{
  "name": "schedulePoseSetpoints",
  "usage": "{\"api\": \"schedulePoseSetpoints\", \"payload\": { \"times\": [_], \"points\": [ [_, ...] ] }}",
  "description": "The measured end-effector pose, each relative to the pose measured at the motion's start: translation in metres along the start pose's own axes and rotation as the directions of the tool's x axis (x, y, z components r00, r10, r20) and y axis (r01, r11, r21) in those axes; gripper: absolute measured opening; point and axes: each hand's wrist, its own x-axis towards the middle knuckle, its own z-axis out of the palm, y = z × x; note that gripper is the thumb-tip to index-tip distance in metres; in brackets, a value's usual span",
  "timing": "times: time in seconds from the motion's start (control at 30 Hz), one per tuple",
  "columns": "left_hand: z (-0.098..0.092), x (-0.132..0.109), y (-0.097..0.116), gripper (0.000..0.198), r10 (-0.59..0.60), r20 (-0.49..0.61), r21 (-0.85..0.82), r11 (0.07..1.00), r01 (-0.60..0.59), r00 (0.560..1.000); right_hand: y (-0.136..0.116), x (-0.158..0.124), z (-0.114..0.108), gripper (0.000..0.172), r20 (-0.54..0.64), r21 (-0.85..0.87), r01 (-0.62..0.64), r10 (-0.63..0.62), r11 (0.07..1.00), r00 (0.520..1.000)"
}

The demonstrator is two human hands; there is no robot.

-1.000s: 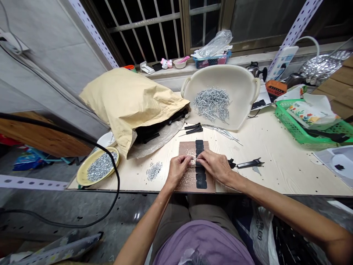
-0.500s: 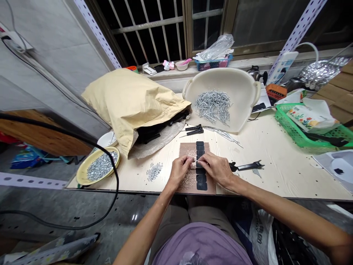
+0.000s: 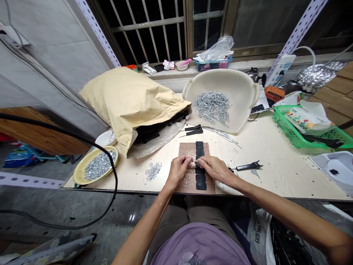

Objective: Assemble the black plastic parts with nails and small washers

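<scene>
My left hand (image 3: pixel 178 169) and my right hand (image 3: pixel 213 168) meet fingertip to fingertip over a brown board (image 3: pixel 189 149) at the table's front edge. Both hands are closed in a pinch on a small metal piece (image 3: pixel 194 162) too small to name. A row of black pads (image 3: pixel 199 147) runs down the board's middle, and tiny silver bits are scattered on it. A black plastic part (image 3: pixel 247 166) lies on the table just right of my right hand.
A cream tray (image 3: pixel 239 86) of silver pins stands behind the board. A tan bag (image 3: pixel 127 99) lies at left, with a yellow plate (image 3: pixel 79 173) of silver bits at the front left corner. A green basket (image 3: pixel 292 132) sits right. A black cable (image 3: pixel 110 162) hangs left.
My hands have stayed pinched together over the board with only slight finger movement. The view has shifted a little.
</scene>
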Motion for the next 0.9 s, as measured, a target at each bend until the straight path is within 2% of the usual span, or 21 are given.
{"api": "schedulePoseSetpoints", "payload": {
  "times": [0.07, 0.13, 0.2, 0.27, 0.33, 0.43, 0.67, 0.9],
  "points": [
    [-0.002, -0.002, 0.002, 0.033, 0.076, -0.014, 0.069, 0.995, -0.075, 0.997, 0.004, 0.003, -0.002, 0.040, 0.093, 0.135, -0.025, 0.013, 0.991, 0.996],
    [-0.005, -0.003, 0.003, 0.031, 0.090, -0.030, 0.073, 0.994, -0.087, 0.996, 0.006, 0.002, -0.006, 0.032, 0.055, 0.139, -0.020, 0.012, 0.990, 0.998],
    [-0.007, -0.003, 0.001, 0.031, 0.003, -0.032, -0.033, 0.999, -0.004, 0.999, 0.003, -0.001, -0.010, 0.022, -0.086, 0.036, -0.007, 0.011, 0.999, 0.996],
    [-0.008, -0.001, -0.001, 0.034, -0.124, -0.009, -0.210, 0.970, 0.119, 0.992, -0.004, -0.005, -0.012, 0.017, -0.194, -0.051, 0.000, -0.010, 0.999, 0.981],
    [-0.007, 0.001, -0.004, 0.037, -0.202, 0.015, -0.361, 0.912, 0.194, 0.979, -0.011, -0.008, -0.011, 0.018, -0.227, -0.086, 0.034, -0.053, 0.996, 0.972],
    [-0.004, 0.002, -0.006, 0.039, -0.215, -0.024, -0.460, 0.869, 0.180, 0.976, -0.018, -0.007, -0.004, 0.023, -0.241, -0.142, 0.081, -0.114, 0.987, 0.964],
    [-0.001, -0.002, -0.010, 0.037, -0.110, -0.128, -0.385, 0.921, 0.053, 0.986, -0.019, 0.001, 0.007, 0.026, -0.248, -0.200, 0.079, -0.128, 0.977, 0.960],
    [-0.002, -0.004, -0.012, 0.037, -0.089, -0.120, -0.376, 0.926, 0.038, 0.989, -0.021, 0.002, 0.007, 0.024, -0.224, -0.236, 0.064, -0.119, 0.970, 0.967]
  ]
}}
